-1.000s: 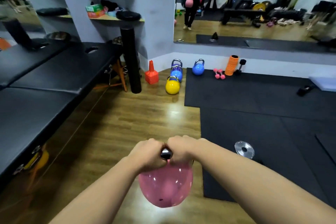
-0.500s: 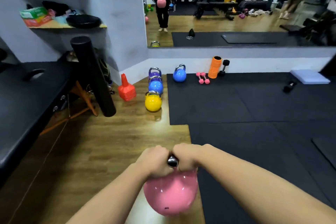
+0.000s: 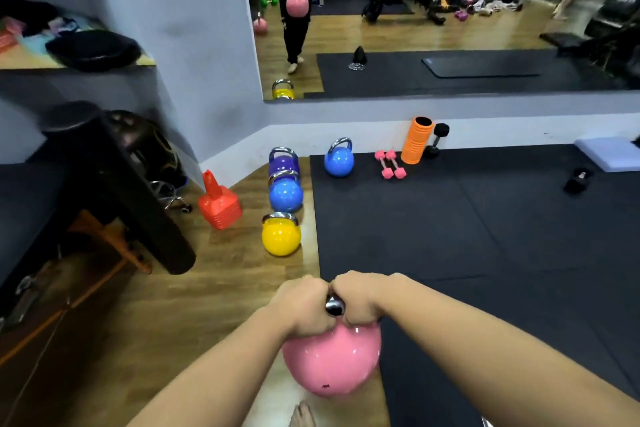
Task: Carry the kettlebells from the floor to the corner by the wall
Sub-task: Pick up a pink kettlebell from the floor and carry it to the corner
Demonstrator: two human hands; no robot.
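Note:
A pink kettlebell (image 3: 331, 362) hangs in the air in front of me, above the wooden floor. My left hand (image 3: 302, 307) and my right hand (image 3: 362, 296) are both shut on its chrome handle, side by side. Ahead, in the corner by the wall, stand a yellow kettlebell (image 3: 280, 237), a blue kettlebell (image 3: 285, 194) and a purple kettlebell (image 3: 283, 163) in a row. A second blue kettlebell (image 3: 339, 160) sits on the black mat to their right.
A stack of orange cones (image 3: 219, 203) and a leaning black roller (image 3: 138, 201) stand left of the row. Pink dumbbells (image 3: 390, 165), an orange foam roller (image 3: 416, 139) and a black dumbbell (image 3: 438, 140) lie by the wall. A mirror (image 3: 450, 17) covers the wall above.
I have walked forward with the pink kettlebell in both hands. The corner and its row of kettlebells are nearer and larger in view.

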